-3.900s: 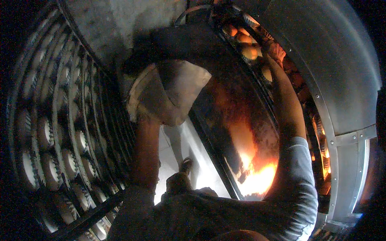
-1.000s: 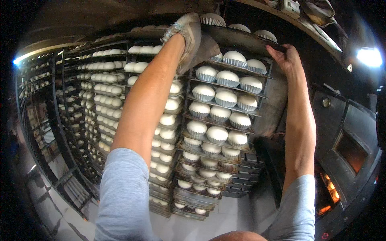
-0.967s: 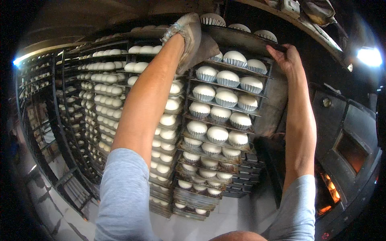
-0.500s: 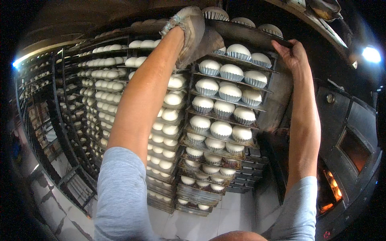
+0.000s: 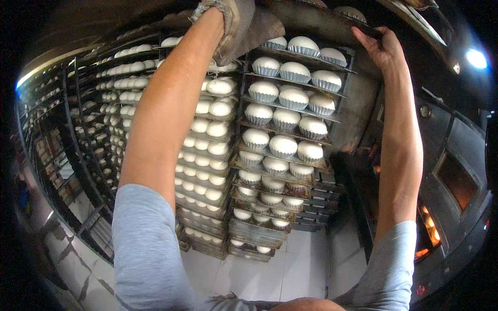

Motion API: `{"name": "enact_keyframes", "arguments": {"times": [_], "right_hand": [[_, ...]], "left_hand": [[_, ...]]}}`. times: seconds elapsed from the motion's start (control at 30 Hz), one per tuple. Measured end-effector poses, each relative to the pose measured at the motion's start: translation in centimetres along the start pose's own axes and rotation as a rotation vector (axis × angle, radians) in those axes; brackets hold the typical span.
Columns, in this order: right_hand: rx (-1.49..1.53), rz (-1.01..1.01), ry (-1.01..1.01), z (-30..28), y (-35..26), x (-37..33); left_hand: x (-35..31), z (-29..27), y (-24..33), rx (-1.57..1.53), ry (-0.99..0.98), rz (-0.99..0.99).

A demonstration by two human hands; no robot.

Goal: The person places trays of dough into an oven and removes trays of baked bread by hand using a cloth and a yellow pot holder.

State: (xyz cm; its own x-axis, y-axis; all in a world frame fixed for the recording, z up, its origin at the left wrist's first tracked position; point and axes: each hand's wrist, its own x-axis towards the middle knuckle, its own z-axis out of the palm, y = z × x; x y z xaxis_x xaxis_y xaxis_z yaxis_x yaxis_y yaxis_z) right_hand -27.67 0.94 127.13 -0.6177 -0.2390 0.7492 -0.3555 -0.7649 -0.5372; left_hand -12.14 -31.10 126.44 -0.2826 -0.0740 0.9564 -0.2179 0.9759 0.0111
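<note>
Holding a tray (image 5: 311, 15) overhead at the rack (image 5: 290, 155) top, left hand (image 5: 233, 20) gripping through a cloth, right hand (image 5: 381, 46) clamped bare on its edge; not yet seated.

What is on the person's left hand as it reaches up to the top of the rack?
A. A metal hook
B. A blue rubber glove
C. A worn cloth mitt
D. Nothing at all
C: the left hand is wrapped in a worn, brownish cloth mitt against the dark tray; the right hand is bare.
</note>
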Motion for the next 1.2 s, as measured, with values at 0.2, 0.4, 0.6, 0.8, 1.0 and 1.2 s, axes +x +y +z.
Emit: {"name": "enact_keyframes", "arguments": {"times": [0.2, 0.4, 0.6, 0.8, 1.0, 1.2], "right_hand": [[0.043, 0.009, -0.044, 0.0, -1.3, -0.5], [0.104, 0.055, -0.005, 0.0, -2.0, -1.2], [0.153, 0.081, 0.020, 1.4, -3.2, -3.3], [0.111, 0.058, 0.024, 3.3, -4.4, -5.6], [0.116, 0.050, -0.058, 4.4, -5.0, -8.5], [0.060, -0.056, 0.049, 6.9, -6.7, -11.5]], "left_hand": [[-1.2, -1.7, 0.5, 0.006, 0.009, 0.017], [-2.2, -3.3, 0.7, 0.012, 0.007, 0.024], [-3.2, -4.6, 1.2, 0.010, 0.010, 0.032], [-4.1, -5.9, 1.3, 0.012, 0.009, 0.031], [-5.3, -6.3, 1.3, -0.001, 0.000, 0.039], [-5.8, -7.8, 1.4, -0.022, 0.003, 0.057]]}}
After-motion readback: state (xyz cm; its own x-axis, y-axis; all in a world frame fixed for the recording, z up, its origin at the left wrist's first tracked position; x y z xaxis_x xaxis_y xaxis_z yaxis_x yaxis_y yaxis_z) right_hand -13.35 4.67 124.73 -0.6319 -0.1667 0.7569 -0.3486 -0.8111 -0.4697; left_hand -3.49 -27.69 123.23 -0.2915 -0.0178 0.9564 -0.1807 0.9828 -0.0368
